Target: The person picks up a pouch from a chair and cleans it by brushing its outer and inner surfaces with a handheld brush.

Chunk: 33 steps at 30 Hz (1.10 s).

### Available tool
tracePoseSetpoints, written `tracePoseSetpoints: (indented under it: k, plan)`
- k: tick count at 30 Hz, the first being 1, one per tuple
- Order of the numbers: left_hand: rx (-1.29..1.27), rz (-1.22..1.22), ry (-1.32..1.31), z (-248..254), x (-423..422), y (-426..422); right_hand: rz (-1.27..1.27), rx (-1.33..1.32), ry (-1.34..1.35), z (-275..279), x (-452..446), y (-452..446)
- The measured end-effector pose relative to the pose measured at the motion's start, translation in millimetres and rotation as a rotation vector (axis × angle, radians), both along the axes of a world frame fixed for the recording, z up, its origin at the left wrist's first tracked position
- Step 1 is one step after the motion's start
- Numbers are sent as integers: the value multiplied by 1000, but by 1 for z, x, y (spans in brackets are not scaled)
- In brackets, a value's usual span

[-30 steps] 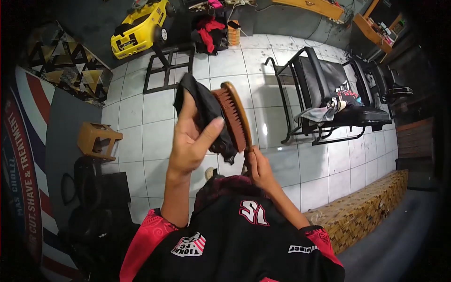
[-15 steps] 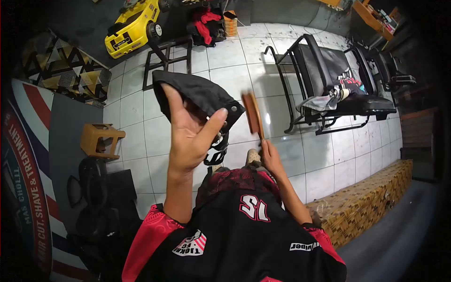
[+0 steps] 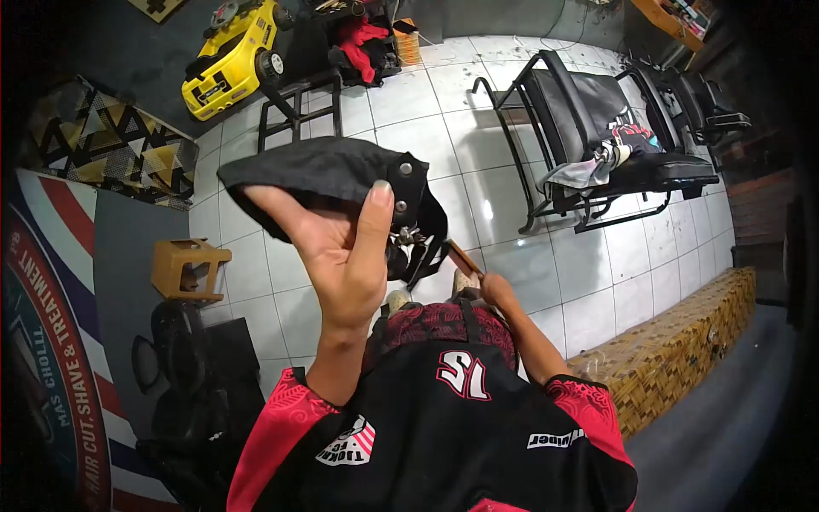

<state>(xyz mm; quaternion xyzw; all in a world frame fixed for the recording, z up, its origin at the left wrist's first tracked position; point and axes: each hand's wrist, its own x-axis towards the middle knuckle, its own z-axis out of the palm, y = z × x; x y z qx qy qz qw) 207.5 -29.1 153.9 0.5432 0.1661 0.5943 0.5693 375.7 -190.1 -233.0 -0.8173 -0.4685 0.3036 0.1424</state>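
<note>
My left hand (image 3: 341, 264) is raised and closed around a black cloth piece (image 3: 320, 162), its palm side facing me and some fingers hidden in the folds. Two round metal snaps and a silvery metal ornament show on the cloth beside my fingers. Lower and to the right, my right hand (image 3: 496, 290) grips the handle of a wooden brush (image 3: 463, 258). The head of the brush is hidden behind the hanging black cloth.
Black metal-framed chairs (image 3: 567, 111) stand at the right, with clothes (image 3: 597, 166) on the nearest. A woven-patterned bench (image 3: 674, 341) runs along the lower right. Left are a brown stool (image 3: 183, 264), a black metal frame (image 3: 299, 111) and a yellow toy car (image 3: 226, 68).
The black cloth has shifted left and turned, showing more of its snaps and ornament. The brush, earlier upright in plain sight, has dropped behind the cloth.
</note>
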Motion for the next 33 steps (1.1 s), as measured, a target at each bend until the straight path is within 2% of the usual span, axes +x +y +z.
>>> tracePoseSetpoints:
  k: [2, 3, 5, 6, 7, 9, 10, 12, 14, 16, 18, 20, 22, 24, 25, 27, 29, 31, 33]
  plan:
    - [7, 42, -34, 0, -1, 0, 122, -270, 88, -7, 10, -12]
    - [-25, 56, -39, 0, -3, 1, 120, -271, 90, -6, 9, -11]
    - [-26, 29, -41, 2, -3, 2, -123, -78, 110, 9, 7, 0]
    - [-25, 3, -43, 1, -2, 2, -191, 129, 198, 29, 4, 10]
    - [-75, 17, -1, -1, -1, 1, -259, 338, 287, 61, -2, 22]
    - [-63, -32, -17, -3, 4, -3, -404, 413, 702, 167, -22, 46]
    - [-50, -79, -38, -4, 7, -5, -375, 483, 891, 206, -29, 49]
    - [-60, -72, -8, -1, 10, -9, -214, 705, 744, 224, -44, 53]
    - [-17, -98, -37, 5, 13, -10, 0, 739, 516, 222, -50, 52]
    - [-13, -78, -77, 14, 12, -11, 49, 677, 514, 172, -48, 46]
    - [-13, -51, -113, 22, 7, -9, 94, 422, 268, 106, -40, 32]
    - [7, 0, -41, 28, -1, -5, 62, 96, 165, 44, -23, 2]
    - [32, -7, -71, 29, -3, -4, 472, -214, 120, -57, 9, -44]
    - [-22, -46, -107, 24, -6, -4, 340, -351, 146, -6, 11, -49]
    - [-19, -45, -106, 23, -7, -5, 342, -347, 146, -10, 11, -44]
    - [-123, -94, -164, 18, -5, -10, 50, -256, 118, -15, 17, -36]
    - [-176, -119, -136, 10, -6, -12, -150, 199, 198, 51, 8, -7]
    - [-176, -143, -33, 4, -3, -14, -350, 371, 720, 162, -8, 25]
    - [-205, -126, 56, -1, 6, -22, -269, 554, 1036, 241, -24, 34]
